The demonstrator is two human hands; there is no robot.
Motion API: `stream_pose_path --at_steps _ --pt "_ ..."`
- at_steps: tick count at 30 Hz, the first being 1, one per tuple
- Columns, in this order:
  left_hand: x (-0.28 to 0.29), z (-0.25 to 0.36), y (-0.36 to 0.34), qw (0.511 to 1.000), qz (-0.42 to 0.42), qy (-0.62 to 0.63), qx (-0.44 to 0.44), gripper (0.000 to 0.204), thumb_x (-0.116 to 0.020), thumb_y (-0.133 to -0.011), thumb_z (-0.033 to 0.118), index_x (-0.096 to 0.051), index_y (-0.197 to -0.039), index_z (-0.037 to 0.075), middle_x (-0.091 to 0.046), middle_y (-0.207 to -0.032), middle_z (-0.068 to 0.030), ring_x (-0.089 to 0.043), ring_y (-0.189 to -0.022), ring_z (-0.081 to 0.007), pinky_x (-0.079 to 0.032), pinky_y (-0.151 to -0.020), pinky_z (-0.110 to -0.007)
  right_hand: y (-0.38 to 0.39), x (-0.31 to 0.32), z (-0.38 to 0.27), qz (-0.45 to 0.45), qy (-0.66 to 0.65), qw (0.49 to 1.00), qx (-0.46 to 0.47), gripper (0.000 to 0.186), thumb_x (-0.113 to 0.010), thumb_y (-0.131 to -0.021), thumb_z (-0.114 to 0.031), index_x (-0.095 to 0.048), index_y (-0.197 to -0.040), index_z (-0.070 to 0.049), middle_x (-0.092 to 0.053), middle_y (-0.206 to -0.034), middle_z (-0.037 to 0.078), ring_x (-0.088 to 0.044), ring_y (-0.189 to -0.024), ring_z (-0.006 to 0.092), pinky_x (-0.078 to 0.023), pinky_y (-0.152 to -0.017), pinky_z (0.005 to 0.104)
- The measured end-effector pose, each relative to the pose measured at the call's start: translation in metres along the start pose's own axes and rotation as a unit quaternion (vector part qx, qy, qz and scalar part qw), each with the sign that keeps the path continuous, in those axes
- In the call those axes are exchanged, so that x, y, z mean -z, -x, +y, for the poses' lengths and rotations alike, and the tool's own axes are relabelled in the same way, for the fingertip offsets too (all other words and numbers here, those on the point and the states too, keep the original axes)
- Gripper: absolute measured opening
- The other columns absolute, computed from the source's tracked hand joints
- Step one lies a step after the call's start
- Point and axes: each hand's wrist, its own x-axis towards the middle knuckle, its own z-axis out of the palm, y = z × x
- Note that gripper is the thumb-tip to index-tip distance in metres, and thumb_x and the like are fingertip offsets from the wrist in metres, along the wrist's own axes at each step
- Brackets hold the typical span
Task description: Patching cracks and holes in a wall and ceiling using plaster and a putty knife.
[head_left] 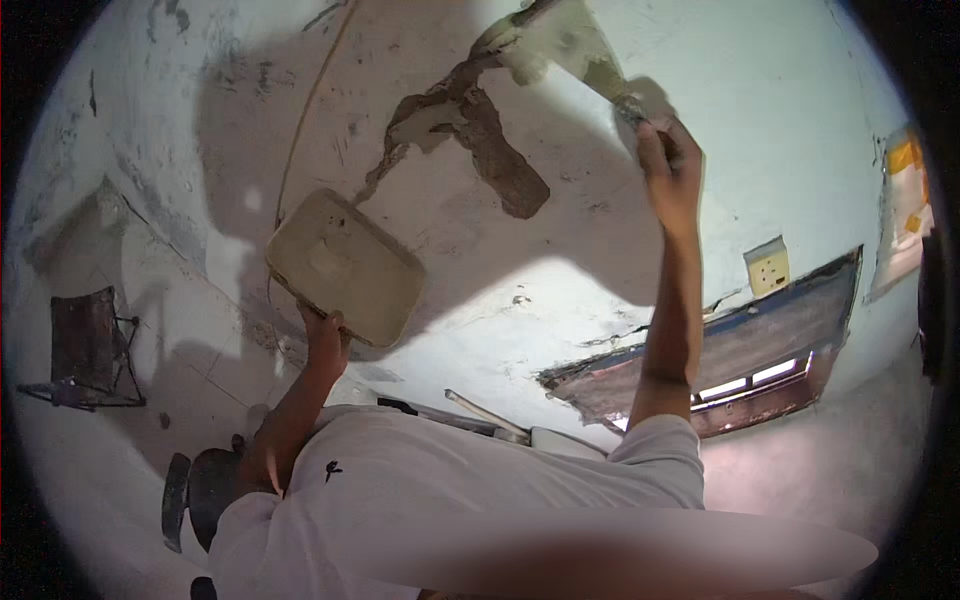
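Note:
My left hand (325, 342) grips the lower edge of a shallow, rounded rectangular tray (385, 270), its thumb over the rim. Greyish paste (335, 258) lies smeared inside the tray. Raised high to the right, my right hand (672, 165) is closed around the handle of a broad putty knife (585, 50). The knife's blade is at the wall, beside the upper end of a branching damaged patch (505, 160) where brown under-layer shows through. Pale wet-looking filler (530, 65) sits by the blade's edge. Whether the blade touches the wall I cannot tell.
A thin cable (310, 105) runs down the wall behind the tray. Lower right are a yellowish socket plate (769, 268) and a recessed opening with a wooden frame (755, 385). A dark folding chair (85, 345) stands far left; another dark seat (212, 490) is near my left elbow.

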Motion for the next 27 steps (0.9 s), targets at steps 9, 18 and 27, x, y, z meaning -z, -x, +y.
stream_pose_path --at_steps 9,18,27 --pt "-0.006 0.012 0.002 1.0 -0.006 0.011 0.021 0.084 -0.046 -0.071 -0.009 -0.013 -0.143 0.019 -0.033 -0.129 -0.0079 -0.04 -0.12 -0.0233 -0.04 -0.098 -0.035 0.022 -0.015 0.021 0.036 0.118 0.992 0.025 0.021 -0.066 -0.089 -0.017 -0.06 -0.094 0.003 -0.06 -0.068 0.016 -0.062 -0.062 0.0259 -0.047 -0.06 0.0326" --pt "0.0 0.008 -0.004 0.999 -0.034 0.023 0.031 0.085 -0.048 -0.071 -0.007 -0.013 -0.145 0.019 -0.033 -0.129 -0.0092 -0.04 -0.119 -0.0233 -0.039 -0.099 -0.034 0.009 -0.032 -0.008 0.02 -0.051 0.998 -0.025 0.018 -0.063 -0.091 -0.015 -0.063 -0.09 0.002 -0.057 -0.069 0.006 -0.049 -0.062 0.0106 -0.042 -0.058 0.0271" --pt "0.009 0.003 0.002 0.999 -0.049 0.017 0.009 0.082 -0.049 -0.071 -0.003 -0.017 -0.143 0.021 -0.035 -0.128 -0.0086 -0.042 -0.116 -0.0227 -0.042 -0.093 -0.031 0.082 -0.022 0.016 0.006 0.001 0.993 -0.118 0.02 -0.066 -0.09 -0.018 -0.062 -0.093 0.002 -0.059 -0.07 0.006 -0.053 -0.06 0.0117 -0.044 -0.057 0.0283"
